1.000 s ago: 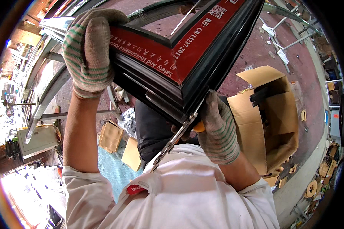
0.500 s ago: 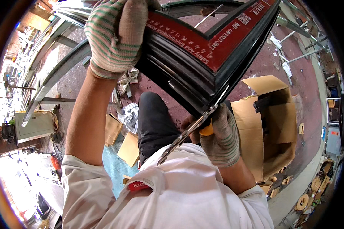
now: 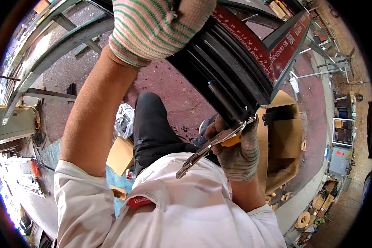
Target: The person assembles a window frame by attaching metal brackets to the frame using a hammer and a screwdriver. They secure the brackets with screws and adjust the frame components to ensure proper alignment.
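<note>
My left hand [image 3: 157,29], in a striped knit glove, is closed round the upper left part of a black grooved window frame [image 3: 225,70]. Red film with pale print covers the frame's face. At the frame's lower corner my right hand [image 3: 242,157], gloved as well, has its fingers wrapped around a tool; only a yellow-orange piece [image 3: 231,141], apparently its handle, shows between them. A slim metal hinge arm [image 3: 198,157] juts from that corner toward my white shirt. The glove hides the rest of the tool and part of the corner.
An open cardboard box [image 3: 283,144] stands on the red floor right of my right hand, with dark strips inside. Curved grey metal rails [image 3: 49,62] run along the left. Crumpled clear plastic [image 3: 124,120] and a cardboard piece [image 3: 120,155] lie beside my knee.
The frame has tilted and shifted right, baring more of its black grooved side. My left hand has moved right and up with it. My right hand remains at the corner.
</note>
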`<move>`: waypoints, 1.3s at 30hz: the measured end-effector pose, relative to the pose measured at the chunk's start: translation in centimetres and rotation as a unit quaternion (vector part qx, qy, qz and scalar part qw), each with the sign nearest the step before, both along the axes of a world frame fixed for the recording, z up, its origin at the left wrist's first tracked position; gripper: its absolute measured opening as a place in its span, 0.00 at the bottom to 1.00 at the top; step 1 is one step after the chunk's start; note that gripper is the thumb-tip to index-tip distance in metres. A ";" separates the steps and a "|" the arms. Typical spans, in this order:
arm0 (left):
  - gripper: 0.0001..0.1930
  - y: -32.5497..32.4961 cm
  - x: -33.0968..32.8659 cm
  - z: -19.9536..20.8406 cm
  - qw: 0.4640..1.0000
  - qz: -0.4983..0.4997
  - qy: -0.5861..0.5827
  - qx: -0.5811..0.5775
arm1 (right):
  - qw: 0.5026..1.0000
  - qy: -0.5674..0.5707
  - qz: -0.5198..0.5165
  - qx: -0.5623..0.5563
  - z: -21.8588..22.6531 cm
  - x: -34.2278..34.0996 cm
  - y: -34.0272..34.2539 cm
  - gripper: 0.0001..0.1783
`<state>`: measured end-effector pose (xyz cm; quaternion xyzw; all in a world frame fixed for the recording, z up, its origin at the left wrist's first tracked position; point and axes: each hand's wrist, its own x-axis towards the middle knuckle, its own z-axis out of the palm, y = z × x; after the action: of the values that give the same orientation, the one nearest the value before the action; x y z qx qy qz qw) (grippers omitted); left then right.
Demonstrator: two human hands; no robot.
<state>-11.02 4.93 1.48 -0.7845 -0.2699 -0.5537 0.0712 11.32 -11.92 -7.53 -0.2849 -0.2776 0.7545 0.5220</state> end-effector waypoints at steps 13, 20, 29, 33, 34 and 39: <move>0.23 1.7 -0.9 -3.9 0.974 -0.175 -0.117 -0.086 | 0.998 -0.017 -0.062 -0.017 0.8 -1.3 -0.3 0.37; 0.33 2.3 -2.3 -4.8 0.981 -0.169 -0.081 -0.042 | 0.998 -0.012 -0.057 -0.001 0.8 -1.7 0.1 0.39; 0.35 3.1 -1.5 -6.3 0.947 -0.273 -0.159 -0.059 | 0.999 0.009 -0.052 -0.009 0.7 -1.4 -0.2 0.38; 0.33 3.0 -1.5 -6.0 0.941 -0.290 -0.155 -0.085 | 0.999 0.001 -0.051 0.008 0.6 -1.3 -0.2 0.38; 0.33 2.9 -1.3 -6.0 0.929 -0.309 -0.173 -0.106 | 0.998 0.002 -0.053 0.018 0.6 -1.4 -0.2 0.38; 0.33 1.5 -1.0 -5.6 0.863 -0.369 -0.258 -0.230 | 0.999 0.010 -0.048 0.014 0.7 -1.2 -0.1 0.38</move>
<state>-12.06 6.48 -4.11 -0.6503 -0.0892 -0.6438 -0.3933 10.11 -11.98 -6.80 -0.2830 -0.2686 0.7275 0.5643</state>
